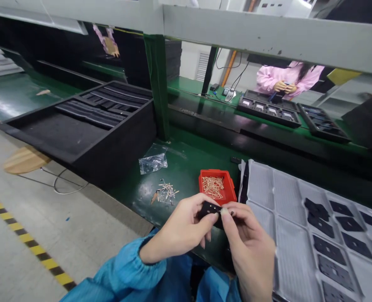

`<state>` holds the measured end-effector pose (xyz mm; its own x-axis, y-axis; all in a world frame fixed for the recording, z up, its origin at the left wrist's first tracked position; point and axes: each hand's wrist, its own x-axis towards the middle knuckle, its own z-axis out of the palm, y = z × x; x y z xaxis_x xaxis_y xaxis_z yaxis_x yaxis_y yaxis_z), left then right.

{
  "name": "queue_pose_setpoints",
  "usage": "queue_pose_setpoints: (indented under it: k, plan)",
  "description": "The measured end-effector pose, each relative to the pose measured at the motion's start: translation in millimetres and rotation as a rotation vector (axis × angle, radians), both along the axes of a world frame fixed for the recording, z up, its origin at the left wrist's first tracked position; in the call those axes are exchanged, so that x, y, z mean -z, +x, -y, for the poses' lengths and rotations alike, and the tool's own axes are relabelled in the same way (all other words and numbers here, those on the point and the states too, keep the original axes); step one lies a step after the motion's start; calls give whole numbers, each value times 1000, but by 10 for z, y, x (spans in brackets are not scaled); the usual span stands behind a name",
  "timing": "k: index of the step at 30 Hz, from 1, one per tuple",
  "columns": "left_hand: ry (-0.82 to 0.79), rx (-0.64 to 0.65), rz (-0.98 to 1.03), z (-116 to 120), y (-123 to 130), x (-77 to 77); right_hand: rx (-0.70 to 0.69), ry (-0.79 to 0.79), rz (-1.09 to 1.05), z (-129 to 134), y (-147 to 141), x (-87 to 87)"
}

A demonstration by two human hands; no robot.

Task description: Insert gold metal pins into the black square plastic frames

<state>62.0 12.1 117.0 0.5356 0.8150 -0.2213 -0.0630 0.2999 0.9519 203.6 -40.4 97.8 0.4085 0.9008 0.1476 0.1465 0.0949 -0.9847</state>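
Note:
Close to the front edge of the bench, my left hand [189, 224] grips a small flat black part [210, 208] with a few tiny bright spots on its face. The thumb lies along its lower side and the fingers reach behind. My right hand [249, 243] is closed at the right end of the same part, thumb and fingertips pressed together there. A tiny dark tip shows beside the right thumb; what it belongs to is hidden. Just beyond the hands stands a red bin [229, 193] holding many thin, pale cotton swabs [213, 186].
Loose used swabs [167, 191] and a clear plastic bag [153, 163] lie left of the bin. At right, a grey compartment tray [294, 239] holds several flat black parts [331, 249]. A large black box [116, 147] overhangs the left edge. Across the bench, a person in pink [286, 82] works.

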Motion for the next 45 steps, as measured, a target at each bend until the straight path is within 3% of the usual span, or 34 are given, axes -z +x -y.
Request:
queue_pose_setpoints:
  k: [10, 16, 19, 22, 26, 31, 33, 35, 38, 41, 45]
  plan:
    - [68, -15, -6, 141, 9, -77, 66, 151, 282, 98, -18, -64]
    - [239, -170, -81, 217, 106, 2, 230, 263, 563, 151, -106, -86]
    - [353, -249, -122, 237, 141, 53, 309, 195, 386, 186, -118, 11]
    - [454, -294, -178, 283, 161, 81, 275, 120, 94, 190, -124, 91]
    - [596, -305, -237, 381, 190, 98, 268, 126, -75, 157, -136, 82]
    - [498, -314, -178, 423, 262, 67, 237, 111, -269, 216, -55, 60]
    - [431, -318, -133, 416, 289, 39, 254, 154, -176, 267, -6, 92]
    - [393, -315, -107, 412, 296, 10, 293, 286, 70, 306, 44, 124]
    - [428, -295, -130, 420, 255, -32, 203, 483, 459, 321, 120, 119]
    - [601, -250, -213, 424, 169, -74, 92, 543, 589, 304, 182, 46]
    - [1014, -230, -287, 398, 83, -99, 62, 500, 540, 292, 190, -44]
